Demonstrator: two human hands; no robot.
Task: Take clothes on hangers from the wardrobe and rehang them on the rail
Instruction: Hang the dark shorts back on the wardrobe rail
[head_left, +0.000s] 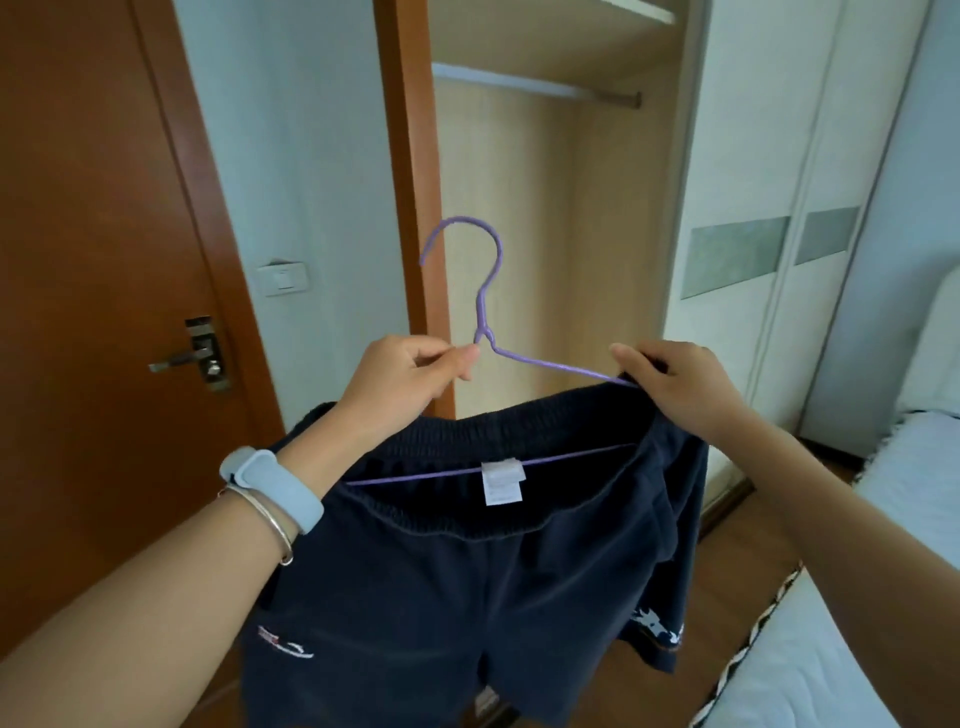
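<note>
While both hands are raised at the centre of the frame, a purple wire hanger (479, 317) is held up in front of an open wardrobe (545, 234), its hook pointing up and curling to the left. The left hand (410, 379) pinches the hanger between thumb and forefinger just beside the twisted neck. The right hand (675, 384), at centre right, has its fingers curled round the hanger's right end together with the waistband bunched there. Dark navy shorts (467, 571) hang from the hanger and fill the lower middle of the frame; the elastic waistband gapes open towards the viewer, showing a white label (501, 480) and the hanger's bottom bar running across inside. A small logo sits low on the left leg. The left wrist wears a pale blue band (275, 486) and a thin metal bangle (265, 514). High in the upper middle, inside the wardrobe, a metal rail (535, 85) runs across under a shelf, well above the hook. A brown door (93, 260) with a metal handle (192, 356) fills the left side, with a white switch (283, 279) on the wall beside it. White sliding doors (769, 208) stand at the right, and a bed (857, 649) shows in the lower right corner.
</note>
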